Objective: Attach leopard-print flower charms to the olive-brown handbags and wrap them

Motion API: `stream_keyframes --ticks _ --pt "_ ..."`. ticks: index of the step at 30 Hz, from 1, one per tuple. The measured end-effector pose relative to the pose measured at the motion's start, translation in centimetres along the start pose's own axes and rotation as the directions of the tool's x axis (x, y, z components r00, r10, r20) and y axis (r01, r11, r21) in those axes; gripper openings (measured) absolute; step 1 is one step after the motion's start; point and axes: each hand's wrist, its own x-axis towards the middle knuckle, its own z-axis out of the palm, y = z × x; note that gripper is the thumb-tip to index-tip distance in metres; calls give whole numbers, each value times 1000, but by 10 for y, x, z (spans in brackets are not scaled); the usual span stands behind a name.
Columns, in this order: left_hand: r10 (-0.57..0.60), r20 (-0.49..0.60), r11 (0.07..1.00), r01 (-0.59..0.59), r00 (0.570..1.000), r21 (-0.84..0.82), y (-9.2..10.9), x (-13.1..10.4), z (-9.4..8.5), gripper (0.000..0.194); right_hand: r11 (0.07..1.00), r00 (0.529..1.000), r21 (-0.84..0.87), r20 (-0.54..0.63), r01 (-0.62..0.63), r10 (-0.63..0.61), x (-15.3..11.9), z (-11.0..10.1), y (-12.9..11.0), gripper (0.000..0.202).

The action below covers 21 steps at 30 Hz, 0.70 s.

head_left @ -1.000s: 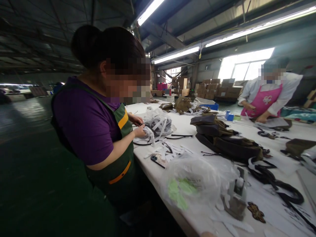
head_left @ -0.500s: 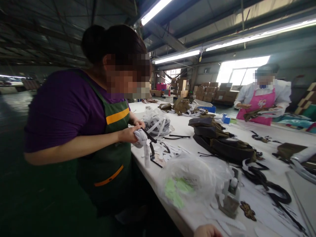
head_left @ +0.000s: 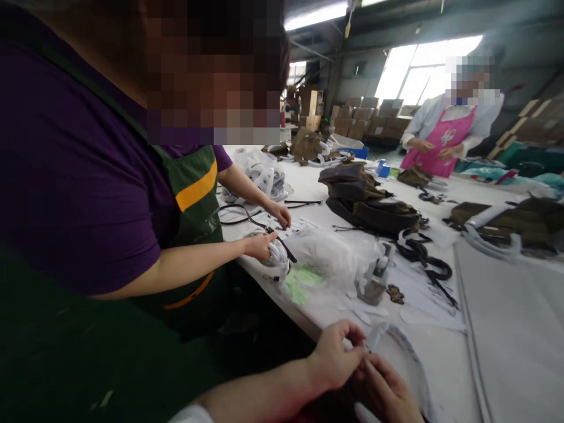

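Note:
At the bottom of the view my left hand (head_left: 337, 355) is closed in a pinch, its fingertips meeting those of my right hand (head_left: 390, 388). My right hand's fingers are pressed together. A small dark bit shows between the fingertips, too small to name. Just beyond my hands curves a pale plastic-wrapped strap (head_left: 414, 358), partly hidden by the right hand. Something dark lies beneath my hands, mostly covered by them. White paper-like pieces (head_left: 356, 314) lie on the table near my left hand.
A co-worker in a green apron (head_left: 198, 223) stands close on the left, holding a black strap (head_left: 286, 249). Plastic bag (head_left: 326, 252), tape dispenser (head_left: 374, 282), flower-shaped patch (head_left: 395, 294) and stacked brown bags (head_left: 370, 211) lie ahead. Another person in a pink apron (head_left: 445, 141) stands across.
My view has shifted, and both my hands have come in at the bottom, meeting. The near co-worker has leaned closer, reaching over the table. The far person's bag now lies on the table.

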Motion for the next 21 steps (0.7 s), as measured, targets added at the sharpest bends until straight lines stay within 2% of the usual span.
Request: stream_keyframes --ticks 4,8,14,21 --pt "52 25 998 -52 998 -21 0 2 -10 14 999 999 -11 35 -41 42 0 -2 1 34" --pt "87 -17 996 -87 996 9 -1 1 -12 13 998 994 -31 101 -48 51 5 -10 10 37" --pt "146 -116 989 -140 983 52 -6 3 -8 12 996 998 -80 48 -31 35 13 -12 13 42" --pt "144 -85 988 -137 986 76 -8 4 -6 11 998 992 66 126 -25 16 15 -9 18 41"
